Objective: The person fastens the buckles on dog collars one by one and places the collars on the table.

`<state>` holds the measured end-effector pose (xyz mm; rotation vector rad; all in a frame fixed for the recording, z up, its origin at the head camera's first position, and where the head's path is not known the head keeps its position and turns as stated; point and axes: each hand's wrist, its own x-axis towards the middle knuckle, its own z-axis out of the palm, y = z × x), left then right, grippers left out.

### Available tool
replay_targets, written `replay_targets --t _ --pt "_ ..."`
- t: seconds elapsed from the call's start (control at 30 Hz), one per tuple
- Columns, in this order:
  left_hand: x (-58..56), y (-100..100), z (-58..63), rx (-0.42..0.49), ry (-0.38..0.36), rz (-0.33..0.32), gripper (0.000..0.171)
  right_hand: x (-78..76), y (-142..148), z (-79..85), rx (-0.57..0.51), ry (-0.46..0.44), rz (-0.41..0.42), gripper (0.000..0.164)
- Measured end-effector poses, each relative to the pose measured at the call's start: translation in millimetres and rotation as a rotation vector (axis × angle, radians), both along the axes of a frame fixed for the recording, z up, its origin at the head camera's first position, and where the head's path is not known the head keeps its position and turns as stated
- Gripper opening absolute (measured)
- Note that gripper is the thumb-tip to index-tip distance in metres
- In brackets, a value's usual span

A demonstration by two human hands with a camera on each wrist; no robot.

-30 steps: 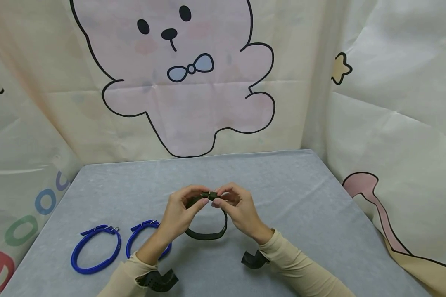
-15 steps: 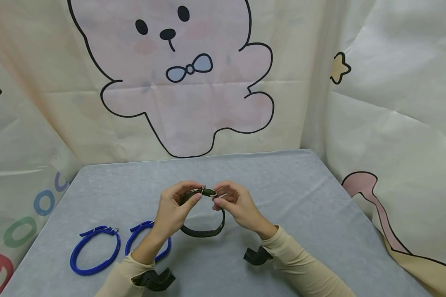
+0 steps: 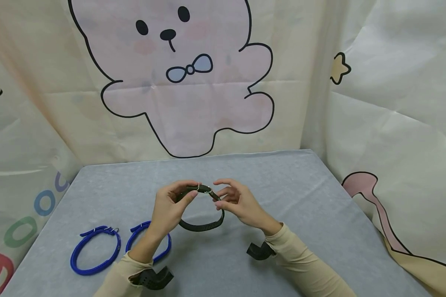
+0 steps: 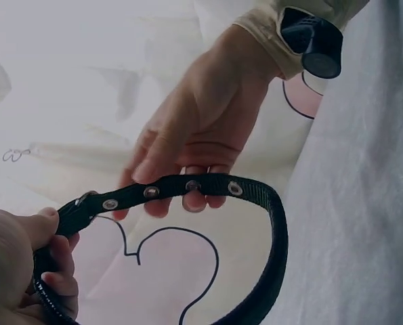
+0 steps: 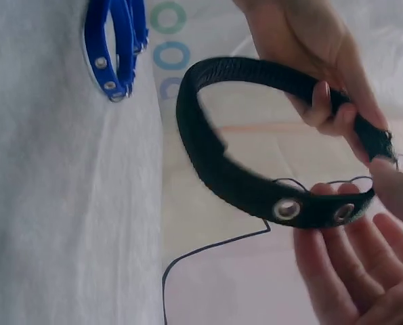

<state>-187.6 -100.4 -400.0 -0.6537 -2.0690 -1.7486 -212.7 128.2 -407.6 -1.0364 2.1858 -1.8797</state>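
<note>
A dark green collar (image 3: 201,227) with metal eyelets forms a loop held above the table between both hands. My left hand (image 3: 168,208) pinches it at the upper left, thumb against fingers, close to the metal buckle. On the opposite side, my right hand (image 3: 241,207) holds the eyelet strap between thumb and fingers, its index finger raised off it. In the left wrist view, a row of eyelets runs along the strap (image 4: 277,250) from the buckle end. The right wrist view shows the loop's ribbed inner face and two eyelets above the right fingers (image 5: 333,271).
Two blue collars, one (image 3: 74,255) at the left and another (image 3: 167,250) partly behind the left forearm, lie on the grey cloth-covered table (image 3: 282,185). Black wrist mounts (image 3: 154,279) hang below both sleeves. Printed fabric walls stand around the table.
Both hands have drawn slightly apart, the left moving left and up. More of the green collar's buckle and strap shows between them. The blue collars have not moved.
</note>
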Motion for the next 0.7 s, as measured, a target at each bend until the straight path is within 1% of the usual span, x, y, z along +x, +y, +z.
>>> replay_targets --t 0.07,0.17,0.23,0.3,0.43,0.5,0.57,0.7 --pt "-0.5 -1.8 0.7 0.024 0.003 -0.007 0.02 -0.5 1.8 1.2 0.018 0.0 -0.011 0.045" --pt "-1.0 -3.5 1.8 0.014 -0.009 -0.051 0.02 0.1 2.3 2.5 0.038 0.027 -0.016 0.043" --pt "-1.1 -4.8 2.6 0.004 -0.034 -0.082 0.02 0.3 2.0 2.6 0.045 0.045 -0.013 0.042" --pt "-1.0 -6.5 3.9 0.012 -0.09 -0.12 0.021 0.5 1.7 2.8 0.054 0.068 -0.017 0.042" --pt "-1.4 -10.8 4.7 0.068 -0.229 -0.214 0.026 0.4 2.6 4.0 0.062 0.1 -0.014 0.038" --pt "-1.9 -12.0 4.9 0.09 -0.267 -0.249 0.028 -0.5 3.3 4.0 0.056 0.111 -0.014 0.036" --pt "-2.1 -11.8 5.0 0.102 -0.282 -0.259 0.029 -1.3 4.2 3.3 0.031 0.101 -0.016 0.035" --pt "-0.5 -10.1 6.2 0.124 -0.292 -0.236 0.028 -2.3 2.8 0.6 -0.066 0.05 0.004 0.036"
